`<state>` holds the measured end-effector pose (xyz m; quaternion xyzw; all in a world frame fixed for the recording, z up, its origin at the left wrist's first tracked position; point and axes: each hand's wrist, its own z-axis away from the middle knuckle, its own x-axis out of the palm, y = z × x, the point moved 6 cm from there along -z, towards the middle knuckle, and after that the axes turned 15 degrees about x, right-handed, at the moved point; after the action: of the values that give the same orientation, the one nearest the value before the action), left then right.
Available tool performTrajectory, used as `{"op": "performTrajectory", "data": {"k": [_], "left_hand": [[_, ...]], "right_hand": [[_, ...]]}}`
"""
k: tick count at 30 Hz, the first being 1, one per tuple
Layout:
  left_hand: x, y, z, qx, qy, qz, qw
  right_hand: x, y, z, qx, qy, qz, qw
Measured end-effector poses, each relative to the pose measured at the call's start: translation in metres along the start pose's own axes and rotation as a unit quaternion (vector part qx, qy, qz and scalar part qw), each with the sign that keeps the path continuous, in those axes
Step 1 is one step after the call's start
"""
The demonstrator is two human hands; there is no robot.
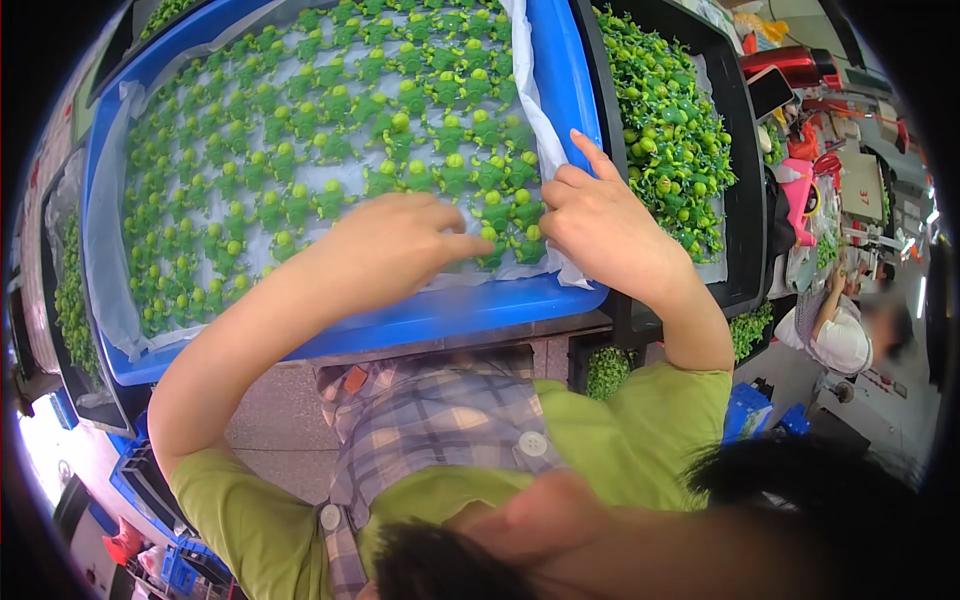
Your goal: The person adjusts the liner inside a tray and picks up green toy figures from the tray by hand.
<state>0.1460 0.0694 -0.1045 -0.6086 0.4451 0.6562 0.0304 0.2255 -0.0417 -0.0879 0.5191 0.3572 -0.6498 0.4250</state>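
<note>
My left hand (395, 245) reaches across the near right part of a blue tray (440, 312), fingers bent together, with fingertips at a small green turtle-shaped figure (489, 236). Rows of similar figures (330, 200) with light green round heads lie spread over a white sheet (130, 260) lining the tray. My right hand (610, 225) is over the tray's right rim, beside the sheet's folded edge. Its index finger points up and away while the other fingers curl in. Whatever those curled fingers hold, if anything, is hidden.
A black tray (745, 200) heaped with loose green figures (665, 130) stands to the right. Beyond it are a phone (769, 94), a red object (790, 66) and a pink device (797, 200). Another person (840, 335) is at the far right. More green pieces (72, 310) lie at the left.
</note>
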Motion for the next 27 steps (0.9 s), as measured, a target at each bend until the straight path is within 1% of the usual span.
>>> {"op": "performTrajectory", "data": {"k": [1, 2, 4, 5, 7, 10, 11, 13, 22, 25, 27], "left_hand": [[0.003, 0.001, -0.004, 0.011, -0.014, -0.01, 1.0], [0.006, -0.002, -0.007, 0.008, -0.015, -0.012, 1.0], [0.016, -0.01, -0.011, -0.005, -0.065, -0.019, 0.998], [0.017, -0.014, -0.01, -0.008, -0.066, -0.02, 0.998], [0.019, -0.021, -0.008, -0.008, -0.071, 0.036, 0.997], [0.02, -0.028, -0.002, -0.024, -0.081, 0.052, 0.995], [0.019, -0.031, -0.001, -0.025, -0.081, 0.051, 0.995], [0.014, -0.038, 0.001, -0.045, -0.009, 0.143, 0.989], [0.018, -0.037, 0.001, -0.074, -0.033, 0.119, 0.99], [0.02, -0.038, 0.0, -0.062, -0.045, 0.108, 0.991], [0.02, -0.043, 0.003, -0.064, -0.027, 0.123, 0.99]], "right_hand": [[0.001, 0.0, 0.0, 0.002, -0.003, 0.001, 1.0], [0.002, 0.0, 0.0, 0.005, -0.006, 0.001, 1.0], [0.004, -0.002, -0.001, -0.002, -0.014, 0.013, 1.0], [0.006, -0.003, -0.001, -0.005, -0.023, 0.026, 0.999], [0.008, -0.003, -0.001, -0.009, -0.02, 0.028, 0.999], [0.007, -0.003, -0.001, -0.01, -0.021, 0.03, 0.999], [0.007, -0.003, -0.001, -0.01, -0.024, 0.032, 0.999], [0.008, -0.003, -0.002, -0.011, -0.023, 0.033, 0.999], [0.011, -0.002, -0.004, 0.002, -0.036, 0.036, 0.999], [0.011, -0.002, -0.005, 0.004, -0.036, 0.036, 0.999], [0.01, -0.002, -0.005, 0.003, -0.037, 0.035, 0.999]]}}
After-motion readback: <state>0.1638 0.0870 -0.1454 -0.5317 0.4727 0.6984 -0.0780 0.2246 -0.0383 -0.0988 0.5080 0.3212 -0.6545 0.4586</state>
